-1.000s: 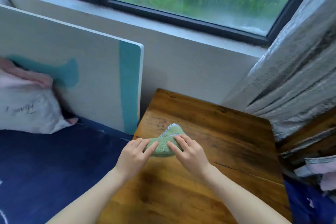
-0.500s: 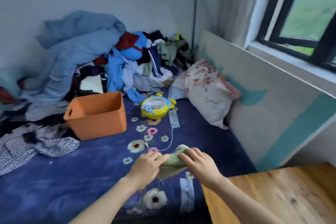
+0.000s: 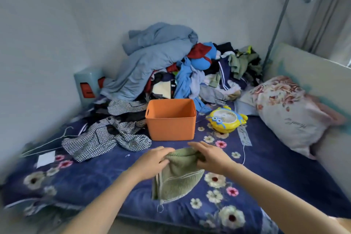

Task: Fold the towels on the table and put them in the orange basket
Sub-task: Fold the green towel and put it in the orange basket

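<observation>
The left hand (image 3: 153, 161) gripped the upper left edge of the green towel (image 3: 178, 175), with its fingers curled over the fold. The towel was doubled over and hung between both hands above the bed (image 3: 95, 173). It was just short of the orange basket (image 3: 171, 119), which stood upright on the bed beyond it. The right hand (image 3: 210, 157) held the upper right edge, fingers laid over the top.

Assessment: folding of this towel appeared complete, transfer was under way, and placement in the basket was outstanding. The basket's visible inner walls showed no towel; its floor was hidden. The surface was out of view, so remaining towels could not be counted.
</observation>
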A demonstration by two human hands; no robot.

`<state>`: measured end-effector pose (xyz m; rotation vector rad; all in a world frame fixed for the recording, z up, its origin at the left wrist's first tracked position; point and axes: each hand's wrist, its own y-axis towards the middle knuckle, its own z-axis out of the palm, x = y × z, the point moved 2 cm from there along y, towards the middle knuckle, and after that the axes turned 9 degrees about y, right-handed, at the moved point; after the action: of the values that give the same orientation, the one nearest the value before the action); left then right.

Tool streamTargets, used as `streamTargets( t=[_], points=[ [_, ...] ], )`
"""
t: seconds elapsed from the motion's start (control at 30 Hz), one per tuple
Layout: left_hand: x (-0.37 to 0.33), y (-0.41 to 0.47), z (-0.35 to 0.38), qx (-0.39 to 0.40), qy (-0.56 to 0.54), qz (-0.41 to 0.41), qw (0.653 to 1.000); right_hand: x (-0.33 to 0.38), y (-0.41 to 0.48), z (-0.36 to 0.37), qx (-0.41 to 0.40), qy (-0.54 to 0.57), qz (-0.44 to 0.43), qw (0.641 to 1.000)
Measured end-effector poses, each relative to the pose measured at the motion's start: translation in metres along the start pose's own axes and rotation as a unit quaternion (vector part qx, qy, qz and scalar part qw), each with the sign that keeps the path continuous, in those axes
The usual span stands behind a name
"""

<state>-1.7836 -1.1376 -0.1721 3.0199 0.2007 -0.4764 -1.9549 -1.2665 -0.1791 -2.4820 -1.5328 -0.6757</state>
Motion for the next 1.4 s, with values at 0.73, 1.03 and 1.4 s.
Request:
streamTargets(
  t=[0.73, 1.03, 1.4],
  points=[
    [0.165, 0.211, 0.016, 0.176, 0.032, 0.004, 0.984, -0.111, 0.229, 0.052, 0.15, 0.097, 0.1, 0.979],
    [0.21, 0.318, 0.012, 0.153, 0.043, -0.016, 0.987, -0.174, 0.339, 0.031, 0.163, 0.07, 0.086, 0.98],
    [0.253, 0.439, -0.021, 0.028, 0.091, 0.053, 0.994, -0.224, 0.446, -0.019, 0.097, 0.044, 0.079, 0.991]
  ],
)
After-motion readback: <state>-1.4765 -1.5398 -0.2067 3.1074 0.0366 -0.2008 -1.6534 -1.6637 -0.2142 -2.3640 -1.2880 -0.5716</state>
